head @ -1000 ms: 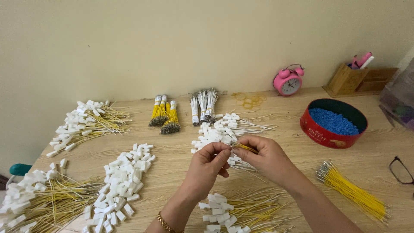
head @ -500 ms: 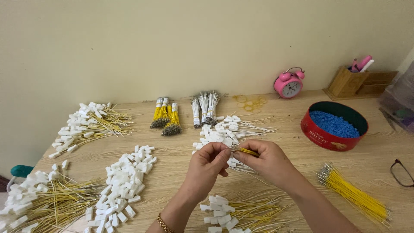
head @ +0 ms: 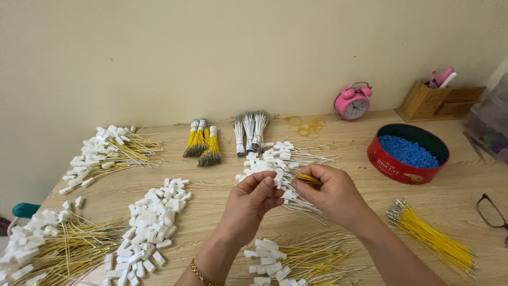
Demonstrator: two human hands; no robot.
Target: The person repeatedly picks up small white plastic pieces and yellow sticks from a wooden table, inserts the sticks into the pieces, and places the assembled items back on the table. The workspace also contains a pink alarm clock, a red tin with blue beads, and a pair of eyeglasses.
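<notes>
White plug pinched in left hand fingers above the desk; right hand fingers pinch a yellow wire just beside it, over a wire pile

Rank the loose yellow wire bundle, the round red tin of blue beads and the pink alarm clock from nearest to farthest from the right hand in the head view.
From the right hand:
1. Round red tin of blue beads, to its right, slightly farther back.
2. Loose yellow wire bundle, at the table's near right.
3. Pink alarm clock, by the back wall.
The first two are too close to call.
</notes>
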